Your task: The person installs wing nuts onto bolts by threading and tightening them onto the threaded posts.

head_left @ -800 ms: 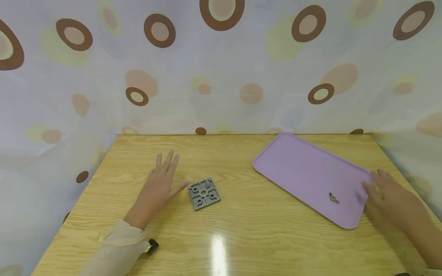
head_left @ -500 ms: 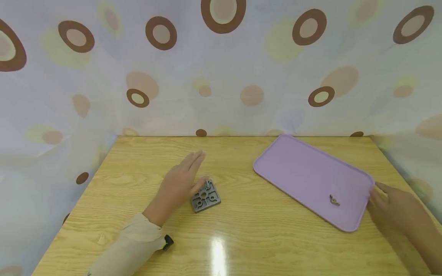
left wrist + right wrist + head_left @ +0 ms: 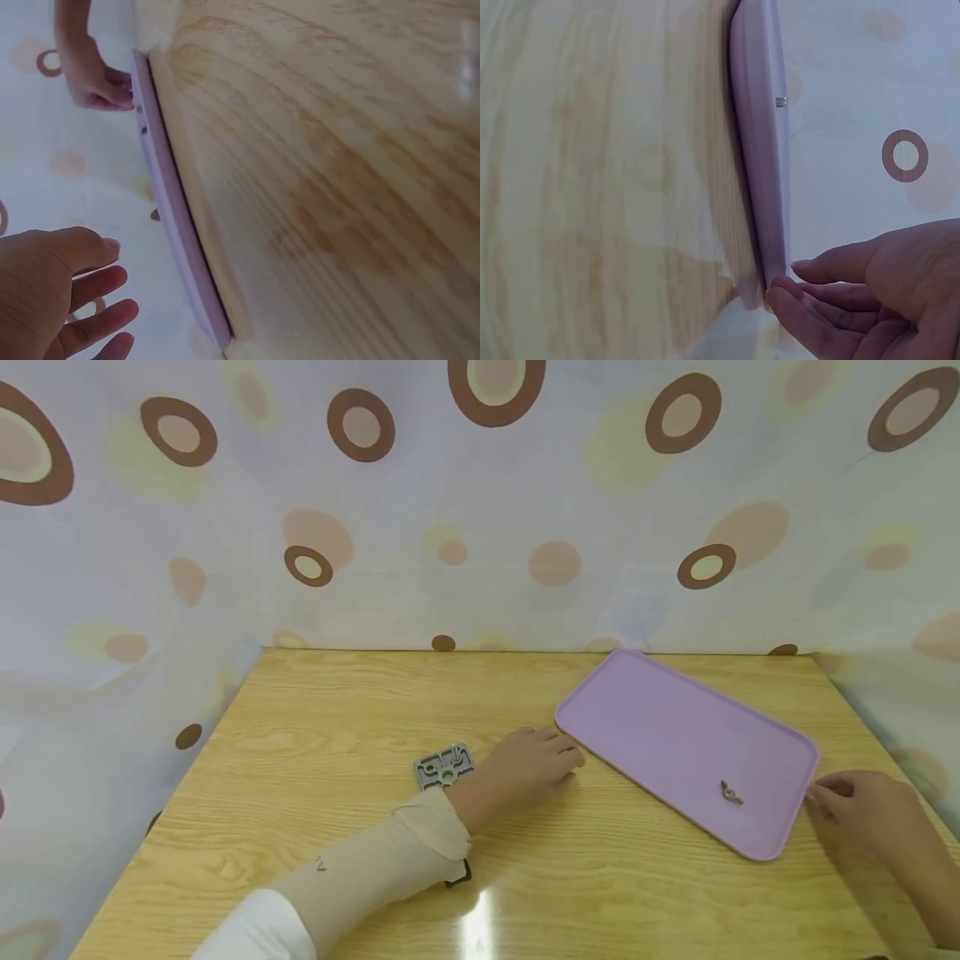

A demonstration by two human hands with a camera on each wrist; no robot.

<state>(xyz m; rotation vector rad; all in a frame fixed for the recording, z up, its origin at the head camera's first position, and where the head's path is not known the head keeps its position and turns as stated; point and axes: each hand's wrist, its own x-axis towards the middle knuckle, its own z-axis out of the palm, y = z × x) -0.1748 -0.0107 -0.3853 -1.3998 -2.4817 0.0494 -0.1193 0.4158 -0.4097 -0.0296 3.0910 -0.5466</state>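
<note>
Partly hidden: grey plate point(image 3: 444, 766) behind the left hand point(image 3: 525, 768), fingers relaxed, holding nothing, beside the purple tray point(image 3: 660, 735). Right hand point(image 3: 862, 806) fingertips touch the tray's corner; grip unclear. Small metal piece point(image 3: 730, 792) too tiny to identify.

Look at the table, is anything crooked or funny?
Yes. The purple tray lies slanted, not lined up with the table edges. One tiny metal piece sits alone in it, near the right hand.
</note>
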